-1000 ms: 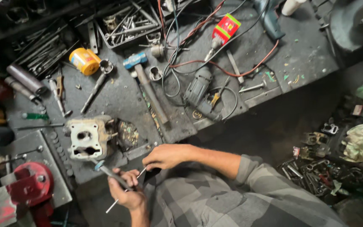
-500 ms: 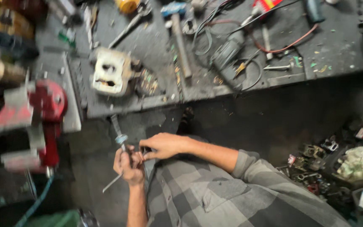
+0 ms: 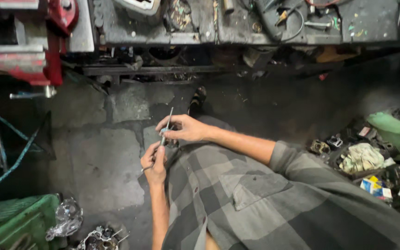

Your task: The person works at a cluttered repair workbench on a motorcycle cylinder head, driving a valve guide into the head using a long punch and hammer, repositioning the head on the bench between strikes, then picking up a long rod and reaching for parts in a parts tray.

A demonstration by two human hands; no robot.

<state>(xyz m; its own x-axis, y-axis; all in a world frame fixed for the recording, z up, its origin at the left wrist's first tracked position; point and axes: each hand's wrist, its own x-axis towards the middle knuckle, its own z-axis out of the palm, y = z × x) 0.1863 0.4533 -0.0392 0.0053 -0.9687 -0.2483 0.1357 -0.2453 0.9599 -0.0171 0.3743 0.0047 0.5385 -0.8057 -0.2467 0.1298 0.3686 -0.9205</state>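
- Two hands are seen over the concrete floor, below the tabletop edge.
- At far left, a red vise is mounted.
- The thin metal rod is pinched at its lower end by the left hand.
- Its middle is gripped by the right hand, fingers closed around it.

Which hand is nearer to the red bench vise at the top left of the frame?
Left. The left hand grips the lower end of the thin metal tool, lower and toward the red bench vise; the right hand holds the tool's middle, farther right.
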